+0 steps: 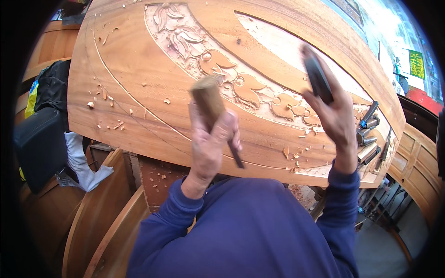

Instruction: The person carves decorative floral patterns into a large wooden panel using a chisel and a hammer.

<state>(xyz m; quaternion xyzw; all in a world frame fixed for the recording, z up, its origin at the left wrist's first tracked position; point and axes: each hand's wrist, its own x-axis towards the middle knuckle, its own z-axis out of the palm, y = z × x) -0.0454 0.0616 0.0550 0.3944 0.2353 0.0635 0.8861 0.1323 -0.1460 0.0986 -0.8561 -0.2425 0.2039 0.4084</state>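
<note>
My left hand (208, 146) is closed round the thick wooden handle of a chisel (207, 97). Its narrow dark blade points down and to the right, out below my fingers, apart from the panel. Over to the right, my right hand (336, 113) grips a dark oblong block (318, 78), slightly blurred; its exact kind does not show. Both hands are above a large wooden panel (134, 69). Between and beyond them a curved band of carved flowers and leaves (248, 88) runs across it, its ground cut lower than the surrounding wood.
Several carving tools (368, 134) lie at the panel's right end. Wood shavings (104, 95) are scattered over the surface. At the left stand a black padded seat (41, 143), a white cloth (83, 160) and curved wooden boards (99, 208). A panelled wooden door (419, 162) leans at the right.
</note>
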